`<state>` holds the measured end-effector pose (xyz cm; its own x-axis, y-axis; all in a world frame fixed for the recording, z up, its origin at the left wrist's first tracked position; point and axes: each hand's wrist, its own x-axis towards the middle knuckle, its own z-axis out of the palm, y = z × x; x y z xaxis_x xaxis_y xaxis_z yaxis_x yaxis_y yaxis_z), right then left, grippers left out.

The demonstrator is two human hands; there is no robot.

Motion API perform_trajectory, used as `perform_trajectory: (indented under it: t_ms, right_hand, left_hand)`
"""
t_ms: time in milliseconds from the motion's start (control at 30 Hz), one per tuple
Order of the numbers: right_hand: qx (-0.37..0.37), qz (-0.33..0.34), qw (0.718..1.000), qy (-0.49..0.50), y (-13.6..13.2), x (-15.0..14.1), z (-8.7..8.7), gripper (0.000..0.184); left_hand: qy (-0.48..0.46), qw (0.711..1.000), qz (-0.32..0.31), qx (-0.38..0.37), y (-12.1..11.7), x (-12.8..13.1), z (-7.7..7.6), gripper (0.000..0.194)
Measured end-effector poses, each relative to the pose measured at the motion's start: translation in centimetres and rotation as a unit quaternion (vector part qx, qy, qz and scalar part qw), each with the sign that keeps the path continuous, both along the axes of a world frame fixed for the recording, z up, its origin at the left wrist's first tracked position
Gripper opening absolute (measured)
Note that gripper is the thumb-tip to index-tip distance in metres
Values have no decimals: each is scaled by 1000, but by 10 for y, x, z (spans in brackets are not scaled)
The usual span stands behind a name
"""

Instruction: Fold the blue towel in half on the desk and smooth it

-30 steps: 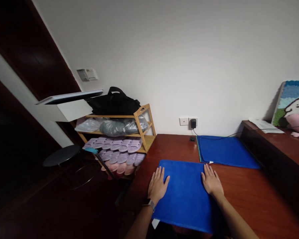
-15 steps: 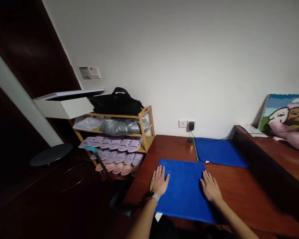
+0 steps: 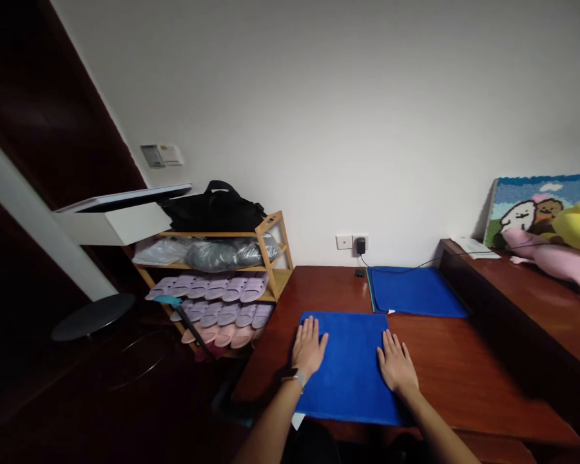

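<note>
A blue cloth [image 3: 350, 370] lies spread flat at the front of the reddish-brown desk [image 3: 464, 361], its near edge by the desk's front and a white tag [image 3: 298, 421] poking out at the near left corner. My left hand [image 3: 309, 348] rests palm down on the cloth's left edge, fingers stretched out, with a watch on the wrist. On the opposite edge lies my right hand [image 3: 396, 362], flat and partly over the bare wood. Behind them is a second blue cloth [image 3: 415, 292], which looks folded or stacked, with a green edge on its left.
A wooden rack [image 3: 270, 258] with purple and pink slippers [image 3: 217, 312] and a black bag [image 3: 215, 209] stands left, near a round stool [image 3: 94, 316]. A black plug [image 3: 361, 246] trails a cable over the rear cloth. Plush toys [image 3: 551, 258] sit on the raised ledge at right.
The view has turned slightly right, bringing a yellow plush into sight. Both hands stay flat on the cloth's side edges; the left seems slightly further onto the cloth.
</note>
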<state>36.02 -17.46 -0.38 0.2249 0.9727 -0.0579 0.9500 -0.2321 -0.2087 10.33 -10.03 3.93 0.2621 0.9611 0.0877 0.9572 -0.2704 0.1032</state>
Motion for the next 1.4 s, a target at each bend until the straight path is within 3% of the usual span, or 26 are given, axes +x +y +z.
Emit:
perform_trajectory:
  t_ms: [67,167,233,300,400,600,700,867,1067,1267,1400]
  right_hand:
    - [-4,1,1000,-1,0,0,0,69]
    - [-15,17,1000,-13,-3,2,0,67]
    - [-18,35,999,-22,-4,4,0,65]
    - [-17,41,999,-28,-5,4,-1,65]
    - [-18,22,999,-24,-4,3,-1,67]
    - [-5,6,1000,1,-1,2,-2,69]
    - [-3,2,1000,8,0,3,-6,70]
    - [-9,-3,1000,7,4,2,-4,70]
    - [-66,-12,997,26,-4,-5,19,68]
    - [-21,7,999,25,-45,-18,7,68]
    - [-12,3,999,30,-56,-21,6,68]
  left_hand:
    - [-26,997,-71,14,-16,37,0,70]
    - [-71,980,-188,9,-44,96,-15,67]
    - [-92,973,-211,5,-56,122,-29,65]
    - [-100,974,-203,-1,-60,127,-38,65]
    - [-87,981,-176,-8,-54,96,-40,66]
    - [-24,996,-80,-10,-35,-18,-29,71]
    - [-15,997,-74,6,-32,-51,-36,71]
    - [-1,997,-80,24,-30,-57,-45,73]
    - [5,997,-75,11,-34,-53,-36,75]
    - [-3,997,-74,20,-32,-52,-39,74]
    - [4,998,-68,16,-31,-52,-37,72]
